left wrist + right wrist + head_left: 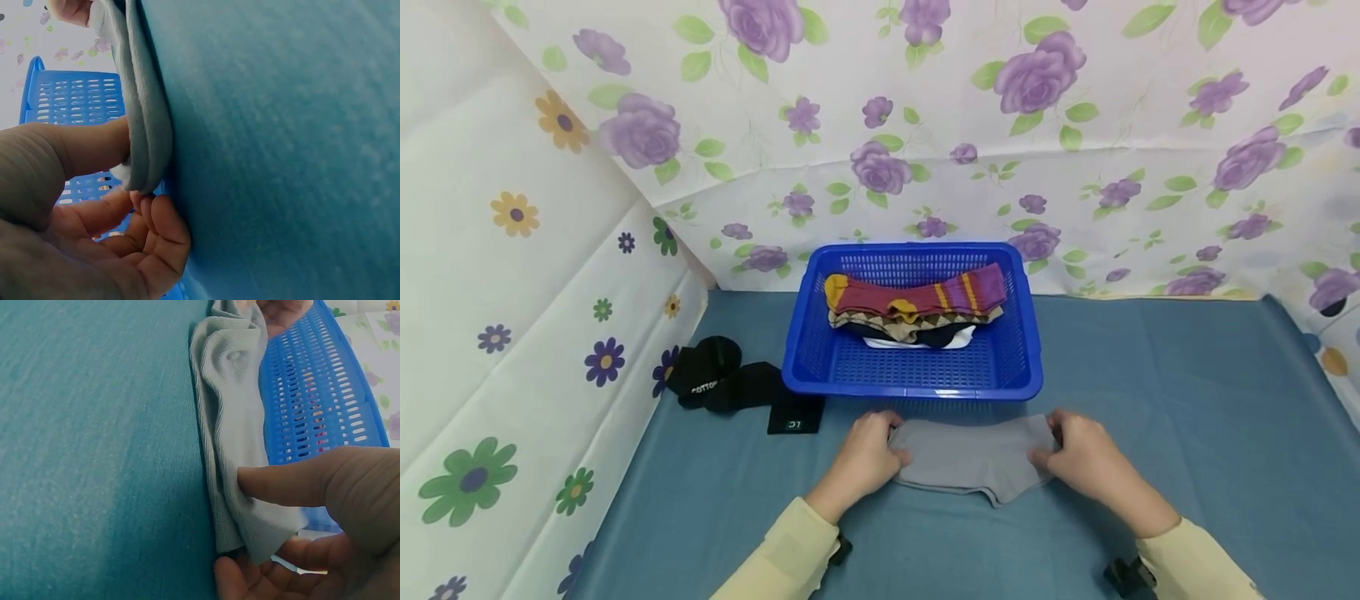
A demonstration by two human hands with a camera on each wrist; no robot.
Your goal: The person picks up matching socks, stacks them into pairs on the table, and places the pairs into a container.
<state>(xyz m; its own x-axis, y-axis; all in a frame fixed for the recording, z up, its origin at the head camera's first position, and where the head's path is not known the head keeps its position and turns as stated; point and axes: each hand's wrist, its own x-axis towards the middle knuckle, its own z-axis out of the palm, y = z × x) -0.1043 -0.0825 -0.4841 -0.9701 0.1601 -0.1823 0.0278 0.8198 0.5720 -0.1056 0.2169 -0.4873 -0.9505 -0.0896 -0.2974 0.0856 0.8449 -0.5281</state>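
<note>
A pair of grey socks (970, 457), laid one over the other, stretches between my two hands just in front of the blue basket. My left hand (867, 454) pinches the left end, thumb on the near face and fingers behind it, as the left wrist view shows at the sock's folded layers (147, 125). At the opposite end my right hand (1086, 458) grips the cloth between thumb and fingers. The right wrist view shows two stacked layers of ribbed grey sock (234, 425) with the thumb pressed on top. The socks lie low over the blue-green cloth.
Behind the socks stands a blue plastic basket (910, 392) holding folded socks (917, 302) in maroon, yellow and purple, argyle, black and white. Black socks (722, 375) with printed lettering lie left of it. Flower-patterned sheets (820, 150) rise at the back and left.
</note>
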